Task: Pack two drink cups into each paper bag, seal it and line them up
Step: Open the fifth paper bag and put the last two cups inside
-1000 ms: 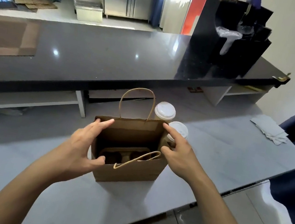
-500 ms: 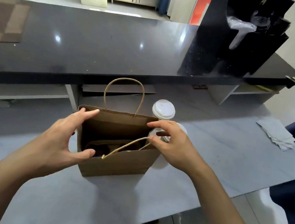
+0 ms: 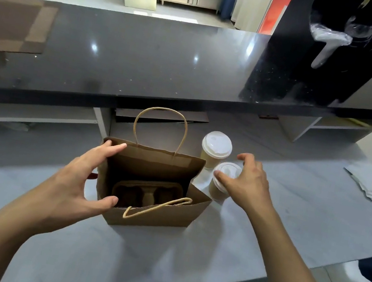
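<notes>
On grey counter: brown paper bag upright, mouth open

Right hand off bag rim, now over near cup.

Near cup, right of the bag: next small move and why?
Probably close the right hand on the near cup and lift it. The fingers are spread over its lid, apparently not gripping yet. The left hand holds the bag open, and the cup tray inside is empty.
</notes>
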Available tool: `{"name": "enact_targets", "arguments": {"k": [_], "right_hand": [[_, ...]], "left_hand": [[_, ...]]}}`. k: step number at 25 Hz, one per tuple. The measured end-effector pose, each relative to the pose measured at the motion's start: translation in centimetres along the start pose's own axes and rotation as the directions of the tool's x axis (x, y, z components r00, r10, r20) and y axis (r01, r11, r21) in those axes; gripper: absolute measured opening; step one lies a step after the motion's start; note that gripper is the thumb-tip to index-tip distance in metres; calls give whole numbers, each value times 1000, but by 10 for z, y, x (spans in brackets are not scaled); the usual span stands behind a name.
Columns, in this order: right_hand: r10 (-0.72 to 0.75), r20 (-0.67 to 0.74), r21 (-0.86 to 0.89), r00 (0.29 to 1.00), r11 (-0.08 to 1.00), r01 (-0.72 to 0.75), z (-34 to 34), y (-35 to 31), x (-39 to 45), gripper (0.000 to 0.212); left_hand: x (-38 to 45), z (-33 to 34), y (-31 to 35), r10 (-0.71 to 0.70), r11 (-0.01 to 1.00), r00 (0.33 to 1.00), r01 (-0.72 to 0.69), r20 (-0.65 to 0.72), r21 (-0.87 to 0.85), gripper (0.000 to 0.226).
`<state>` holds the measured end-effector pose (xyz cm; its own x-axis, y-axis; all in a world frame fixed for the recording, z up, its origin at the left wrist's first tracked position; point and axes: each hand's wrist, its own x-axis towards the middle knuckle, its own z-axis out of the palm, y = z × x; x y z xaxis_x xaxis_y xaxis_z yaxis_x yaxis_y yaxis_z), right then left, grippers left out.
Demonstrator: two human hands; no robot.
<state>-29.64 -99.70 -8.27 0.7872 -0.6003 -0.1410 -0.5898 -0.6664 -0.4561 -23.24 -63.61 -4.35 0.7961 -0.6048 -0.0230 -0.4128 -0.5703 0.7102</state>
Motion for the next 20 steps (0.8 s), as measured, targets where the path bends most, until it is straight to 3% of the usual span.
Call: {"name": "enact_targets", "arguments": {"k": [2, 4, 14, 20], "right_hand": [[83, 87, -82, 993, 994, -75, 13, 4, 6, 105], [123, 108, -96, 987, 989, -113, 26, 8, 10, 113], [73, 40, 98, 997, 992, -77, 10, 9, 1, 91], [-99, -103, 257, 990, 959, 122, -56, -18, -41, 87]], "left_hand": [[0, 1, 0, 0, 1000, 1000, 0, -4, -11, 98], [1, 2, 1, 1, 1000, 1000, -1, -6, -27, 97], [4, 1, 4, 24, 998, 1000, -24, 3, -52, 95], [6, -1, 3, 41, 998, 999, -40, 8, -51, 95]]}}
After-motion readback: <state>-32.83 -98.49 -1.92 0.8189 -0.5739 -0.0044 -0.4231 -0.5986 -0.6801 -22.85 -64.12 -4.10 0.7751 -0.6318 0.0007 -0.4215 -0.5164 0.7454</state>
